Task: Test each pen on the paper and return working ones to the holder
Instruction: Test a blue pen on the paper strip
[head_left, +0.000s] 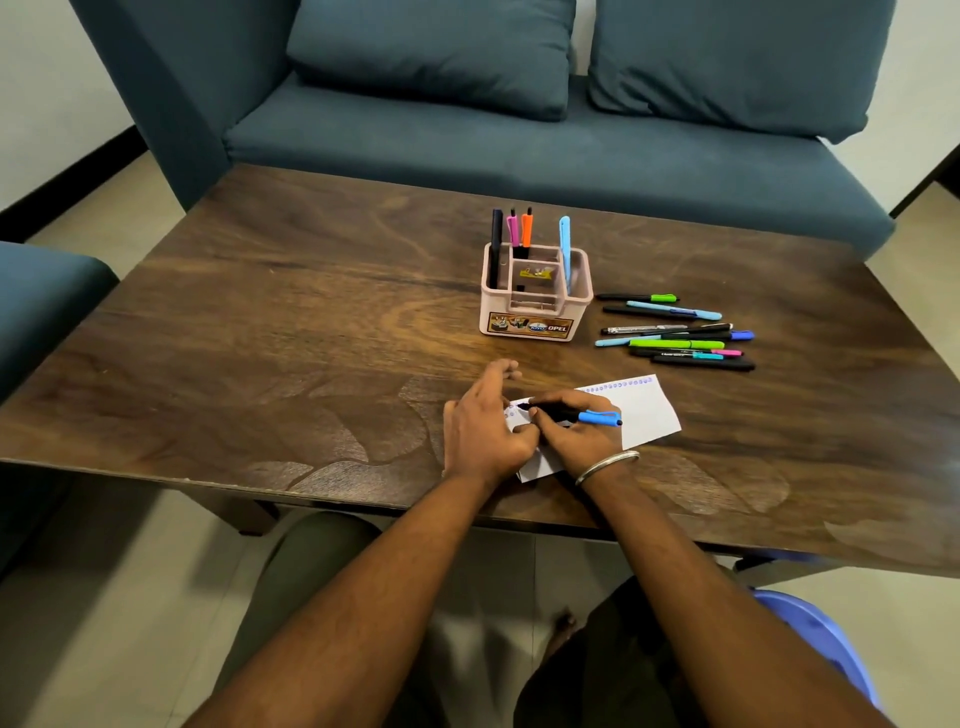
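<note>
1. The right hand (576, 434) is gripping a black pen with a blue cap end (571, 415) — fingers curled around the barrel, tip pointing left and sitting down on the paper (644, 410).
2. The left hand (485, 426) is resting on the left end of that paper, fingers spread and relaxed, its grip apart and holding nothing.
3. The paper is lying on the wooden surface (260, 338) near the front edge, with a row of little blue scribbles running along its top edge.
4. The pink holder (535, 312) is standing farther back, a bit left of the paper's middle. Four pens are sticking up in it — a black one (496, 234), a pink one (513, 228), an orange one (527, 228) and a light blue one (564, 244).
5. A loose bunch of pens (680, 332) is lying flat just to the right of the holder, roughly parallel, some overlapping.
6. There's a metal bangle (608, 466) on the right wrist, and a blue sofa (519, 135) behind the surface.
</note>
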